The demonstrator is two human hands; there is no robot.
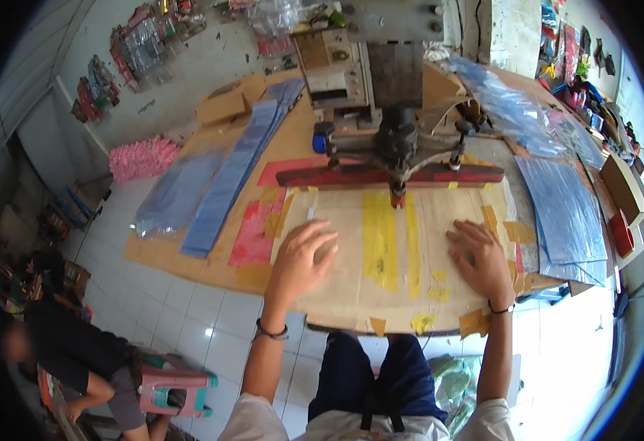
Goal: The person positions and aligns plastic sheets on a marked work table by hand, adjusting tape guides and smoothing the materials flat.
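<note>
Both of my hands rest on the pale board covered in tape (344, 257) at the front of the worktable. My left hand (306, 257) lies near the board's left side, fingers spread, holding nothing. Toward the right side my right hand (480, 257) lies with its fingers apart, also holding nothing. Yellow strips (381, 242) run down the board between them. Just beyond the hands, a long red bar (439, 174) spans the board's far edge under a dark machine head (398, 140).
Stacks of bluish plastic sheets lie at left (223, 184) and right (564, 213). A cardboard box (226, 106) sits at the back left, beside a pink bundle (143, 158). A person in dark clothes (79, 338) is at the lower left near a pink stool (179, 389).
</note>
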